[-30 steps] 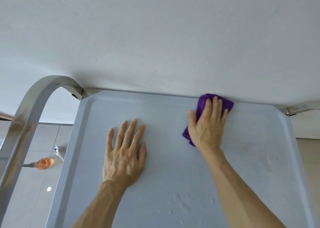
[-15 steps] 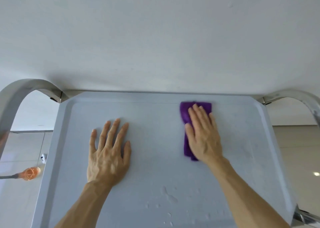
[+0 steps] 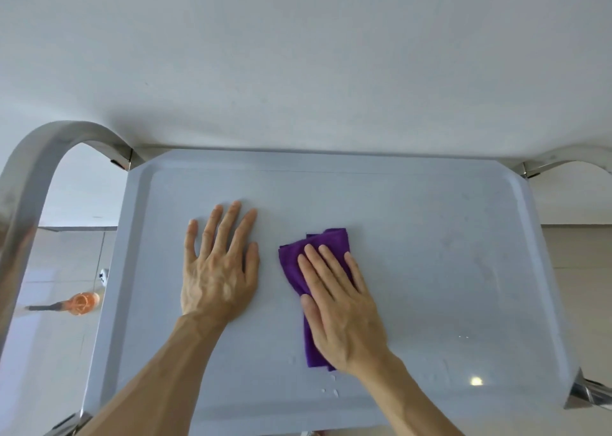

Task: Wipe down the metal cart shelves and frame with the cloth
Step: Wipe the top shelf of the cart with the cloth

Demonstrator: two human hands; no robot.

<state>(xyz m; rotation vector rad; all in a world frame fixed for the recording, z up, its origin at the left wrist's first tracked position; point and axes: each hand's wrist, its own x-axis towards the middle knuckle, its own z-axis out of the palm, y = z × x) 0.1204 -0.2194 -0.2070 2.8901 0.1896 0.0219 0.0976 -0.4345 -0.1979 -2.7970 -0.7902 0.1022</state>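
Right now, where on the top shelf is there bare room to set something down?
Bare: the top shelf from the purple cloth to its right rim, and the far strip beyond both hands. Crowded: the middle, under the left hand and right hand.

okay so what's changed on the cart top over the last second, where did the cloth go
The right hand has dragged the purple cloth from the shelf's far edge back toward the person, into the middle of the top shelf. Nothing was picked up or released. The left hand stays pressed flat on the shelf, and the droplets near the front edge remain.

Cart shelf (image 3: 430,253); purple cloth (image 3: 331,242) atop
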